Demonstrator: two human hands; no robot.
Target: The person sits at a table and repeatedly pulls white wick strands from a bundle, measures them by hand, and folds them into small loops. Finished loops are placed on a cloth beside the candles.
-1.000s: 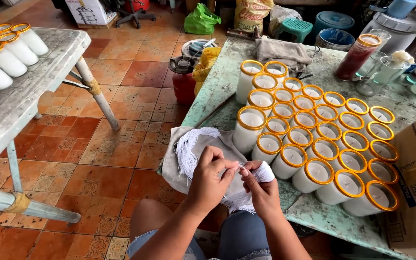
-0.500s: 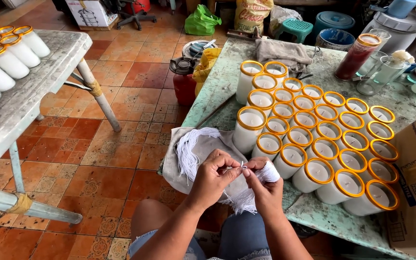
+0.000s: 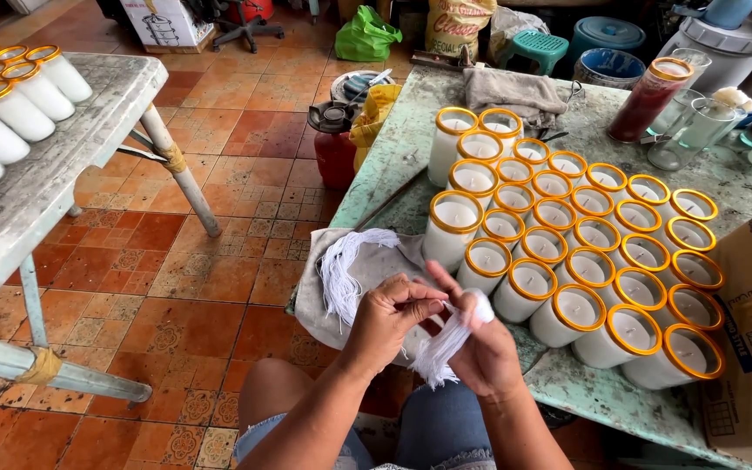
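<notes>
Head view: both hands are closed on a bundle of white wicks point(image 3: 442, 348) at the desk point(image 3: 411, 148) edge, left hand point(image 3: 389, 318) pinching, right hand point(image 3: 485, 344) gripping. Light, floppy stuff, so hold it bunched. Gold-rimmed glass jars point(image 3: 567, 252) look filled with white wax, I think; fragile.

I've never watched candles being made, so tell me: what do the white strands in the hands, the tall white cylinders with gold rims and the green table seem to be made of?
The white strands, held by the left hand and right hand, look like soft cotton string: thin, limp, matte. The cylinders seem to be clear glass filled with white wax; their gold rims look like shiny film or plastic. The green table appears to be painted, its surface worn and stained.
</notes>
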